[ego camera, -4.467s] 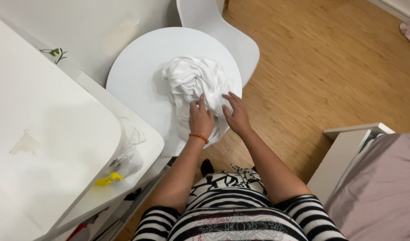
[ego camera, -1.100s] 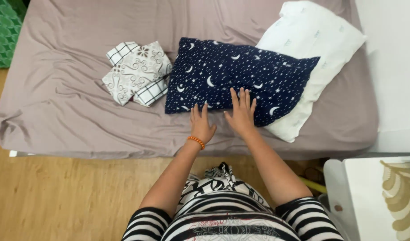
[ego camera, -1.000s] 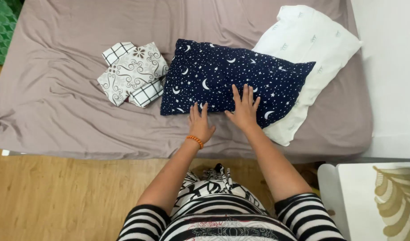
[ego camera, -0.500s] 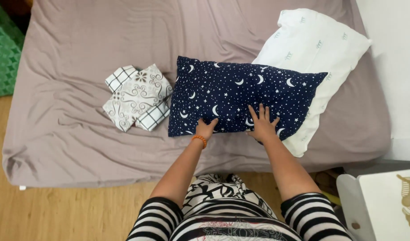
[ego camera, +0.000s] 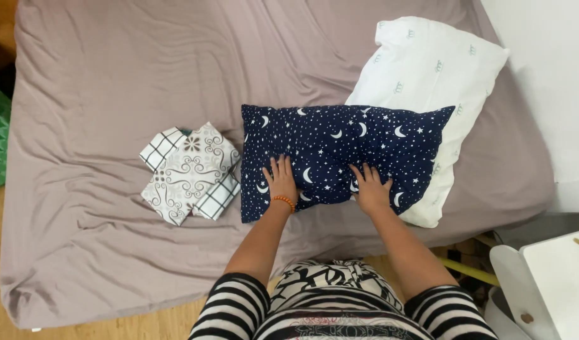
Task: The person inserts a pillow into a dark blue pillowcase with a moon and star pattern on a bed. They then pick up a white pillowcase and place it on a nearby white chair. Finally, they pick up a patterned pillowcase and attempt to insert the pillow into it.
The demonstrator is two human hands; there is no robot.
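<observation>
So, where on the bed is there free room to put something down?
The grey-brown bedsheet lies bare along the far side, above the folded patterned cloths and the dark blue star-and-moon pillow. Bare too is the near left corner. The right side is crowded: the white pillow lies partly under the blue one.

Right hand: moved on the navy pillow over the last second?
Yes. The right hand slid down from the middle of the navy pillow to its near edge, apart from the left hand.
</observation>
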